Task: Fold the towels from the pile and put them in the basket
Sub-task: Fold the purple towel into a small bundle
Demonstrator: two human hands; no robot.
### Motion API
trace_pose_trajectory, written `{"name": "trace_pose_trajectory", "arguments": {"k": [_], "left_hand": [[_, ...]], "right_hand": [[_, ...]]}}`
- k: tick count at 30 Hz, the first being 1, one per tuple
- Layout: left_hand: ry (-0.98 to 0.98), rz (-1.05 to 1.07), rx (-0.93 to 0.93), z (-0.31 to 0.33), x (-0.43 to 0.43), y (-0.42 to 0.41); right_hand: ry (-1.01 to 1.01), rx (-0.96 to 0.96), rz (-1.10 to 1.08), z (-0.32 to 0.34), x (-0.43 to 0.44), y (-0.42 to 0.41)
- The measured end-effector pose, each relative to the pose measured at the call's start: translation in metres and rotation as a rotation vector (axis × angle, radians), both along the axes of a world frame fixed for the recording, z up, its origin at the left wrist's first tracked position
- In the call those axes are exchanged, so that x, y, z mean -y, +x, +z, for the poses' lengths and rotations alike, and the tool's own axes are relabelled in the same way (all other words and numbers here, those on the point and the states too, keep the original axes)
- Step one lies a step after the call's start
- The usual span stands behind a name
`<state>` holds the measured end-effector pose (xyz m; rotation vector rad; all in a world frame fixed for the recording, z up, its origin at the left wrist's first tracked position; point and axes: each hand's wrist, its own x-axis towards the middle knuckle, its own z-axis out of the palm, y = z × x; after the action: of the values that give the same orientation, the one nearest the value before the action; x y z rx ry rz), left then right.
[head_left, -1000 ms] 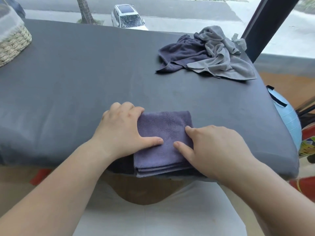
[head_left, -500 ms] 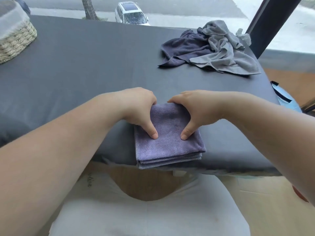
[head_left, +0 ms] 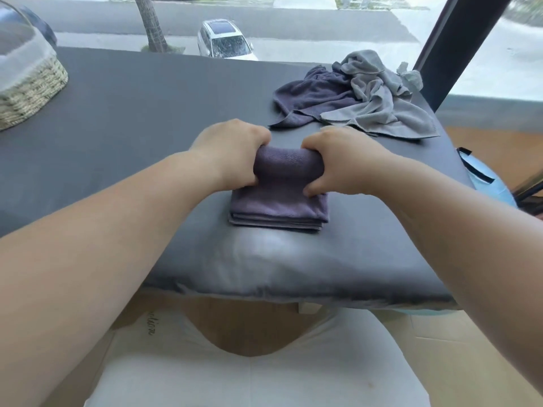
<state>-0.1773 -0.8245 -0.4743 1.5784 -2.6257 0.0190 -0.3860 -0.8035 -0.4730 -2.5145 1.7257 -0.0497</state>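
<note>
Both of my hands are gripping the folded purple towel (head_left: 279, 198) near the front edge of the dark grey padded table (head_left: 132, 148). I am curling my left hand (head_left: 232, 155) around the towel's far left corner, fingers tucked over the raised far fold and thumb pressing on top, while my right hand (head_left: 343, 160) is doing the same at the far right corner. Between them the far part of the towel is bunching up into a rounded hump, and the near part is lying flat on the table with its stacked layers showing along the near edge.

From the towel, the pile of unfolded towels (head_left: 352, 98) is sitting at about one o'clock, well apart from my hands: a dark purple towel (head_left: 311, 98) is spreading out on the left, and a light grey towel (head_left: 379, 104) is crumpling over its right side. At about ten o'clock, far off at the table's left edge, the woven basket (head_left: 32, 89) with a pale cloth lining is standing; it is blurred and cut off by the frame, so I cannot tell what is lying inside it.

Beyond the table, at twelve o'clock, a white car (head_left: 224, 39) is showing through the window, just beside a tree trunk (head_left: 151, 24).
</note>
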Motion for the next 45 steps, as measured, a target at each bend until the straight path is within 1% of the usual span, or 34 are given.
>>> {"name": "trace_pose_trajectory", "arguments": {"k": [4, 7, 10, 14, 16, 18, 20, 23, 27, 29, 34, 35, 37, 39, 40, 42, 45], "left_hand": [[-0.108, -0.032, 0.011, -0.017, -0.005, 0.003], [-0.187, -0.089, -0.059, -0.037, -0.015, 0.008], [-0.22, -0.112, -0.142, -0.049, -0.025, 0.016], [-0.239, -0.138, -0.248, -0.06, -0.046, 0.026], [-0.257, -0.122, -0.228, -0.066, -0.059, 0.029], [-0.229, -0.101, -0.168, -0.073, -0.071, 0.03], [-0.184, -0.087, -0.097, -0.078, -0.078, 0.031], [-0.105, -0.062, -0.023, -0.083, -0.079, 0.035], [-0.034, -0.072, -0.015, -0.085, -0.081, 0.036], [-0.024, -0.079, -0.022, -0.089, -0.087, 0.038], [-0.018, -0.077, -0.012, -0.094, -0.093, 0.041], [-0.015, -0.073, -0.008, -0.093, -0.094, 0.04], [-0.006, -0.065, -0.002, -0.094, -0.095, 0.04], [0.001, -0.071, 0.015, -0.094, -0.098, 0.042], [0.005, -0.079, 0.026, -0.095, -0.1, 0.042], [0.018, -0.091, 0.029, -0.092, -0.104, 0.04], [0.068, -0.067, -0.037, -0.074, -0.099, 0.033]], "right_hand": [[0.075, 0.076, -0.042, -0.013, -0.004, -0.004], [0.033, 0.12, -0.092, -0.025, -0.014, -0.005], [-0.099, 0.14, -0.121, -0.038, -0.032, 0.001], [-0.374, 0.219, -0.098, -0.063, -0.058, 0.007], [-0.45, 0.261, -0.107, -0.072, -0.067, 0.009], [-0.465, 0.279, -0.105, -0.078, -0.077, 0.009], [-0.435, 0.25, -0.103, -0.083, -0.088, 0.008], [-0.344, 0.133, -0.112, -0.092, -0.104, 0.009], [-0.223, 0.009, -0.135, -0.09, -0.117, 0.016], [-0.205, -0.024, -0.138, -0.078, -0.115, 0.018], [-0.3, 0.027, -0.147, -0.037, -0.079, 0.033], [-0.276, 0.038, -0.141, -0.033, -0.069, 0.04], [-0.144, -0.011, -0.132, -0.037, -0.048, 0.052], [-0.01, -0.081, -0.14, -0.055, -0.037, 0.055], [0.036, -0.068, -0.154, -0.064, -0.035, 0.052], [0.066, 0.011, -0.161, -0.075, -0.036, 0.043], [0.072, 0.016, -0.141, -0.076, -0.038, 0.038]]}}
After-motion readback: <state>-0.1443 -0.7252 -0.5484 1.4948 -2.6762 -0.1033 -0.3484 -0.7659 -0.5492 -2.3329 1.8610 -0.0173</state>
